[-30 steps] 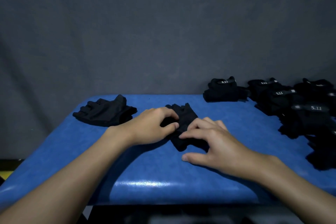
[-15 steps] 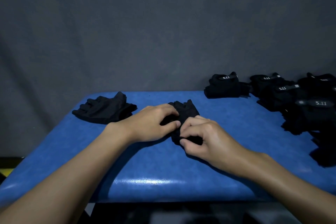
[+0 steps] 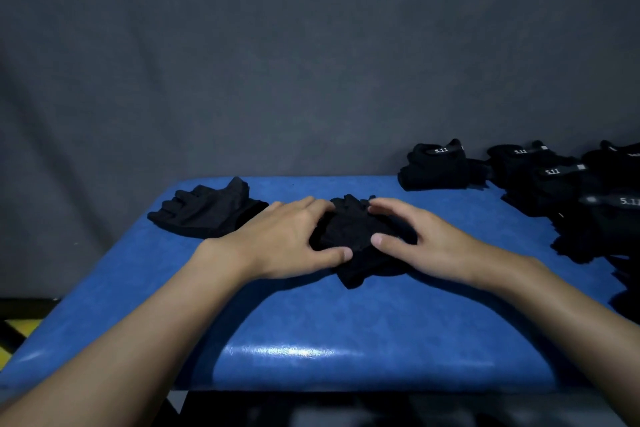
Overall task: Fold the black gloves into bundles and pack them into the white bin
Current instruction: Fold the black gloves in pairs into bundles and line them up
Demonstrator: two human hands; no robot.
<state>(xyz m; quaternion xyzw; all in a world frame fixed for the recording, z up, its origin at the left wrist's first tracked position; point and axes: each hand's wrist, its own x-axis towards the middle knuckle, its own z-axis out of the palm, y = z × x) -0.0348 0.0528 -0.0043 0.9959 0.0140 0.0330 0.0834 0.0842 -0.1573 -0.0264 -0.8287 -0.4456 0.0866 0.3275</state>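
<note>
— What lies on the far left?
— A single black glove (image 3: 207,211) lies flat near the far left corner of your blue table (image 3: 311,322), its short finger stubs pointing left. It is close to the back of your left hand; I cannot tell whether they touch
— And the left hand?
— Your left hand (image 3: 287,239) lies palm down on the left side of the glove you are folding (image 3: 356,236). The fingers are stretched out, close together, over the glove's far left edge. The thumb presses flat on its near edge and pinches nothing
— Where is that glove?
— In the middle of the table, between your two hands. It is bunched and partly doubled over, and one corner sticks out toward you below the thumbs
— The right hand?
— Your right hand (image 3: 426,243) mirrors the left: palm down on the glove's right side, fingers straight and reaching over its far edge. The thumb lies on top of the fabric, near your left thumb but apart from it
— Further right?
— One folded bundle (image 3: 436,170) with a white 5.11 label sits at the table's far edge. Past it, a heap of black gloves (image 3: 588,204), several with the same label, runs off the right side. Behind everything hangs a grey backdrop (image 3: 311,62)
</note>
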